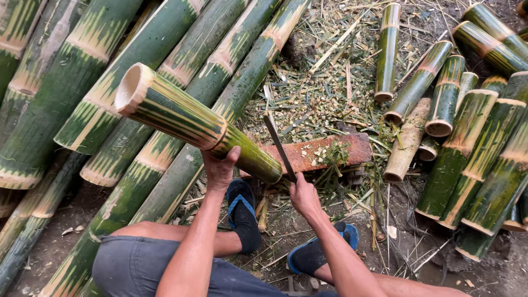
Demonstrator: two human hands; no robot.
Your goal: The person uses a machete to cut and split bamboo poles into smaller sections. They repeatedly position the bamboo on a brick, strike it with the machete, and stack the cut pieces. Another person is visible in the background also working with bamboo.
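Observation:
My left hand (219,170) grips the underside of a short green bamboo section (192,121), held tilted with its hollow cut end up at the left and its lower end resting near a reddish wooden chopping block (322,152). My right hand (302,194) is closed on the handle of a long flat blade (278,144), which points up and away just right of the bamboo's lower end. The blade's edge is close to the bamboo; whether they touch I cannot tell.
Long green bamboo poles (66,82) lie stacked across the left. Several cut bamboo sections (473,137) are piled at the right. Bamboo chips and shavings (313,82) litter the ground behind the block. My feet in dark socks and blue sandals (242,212) rest below.

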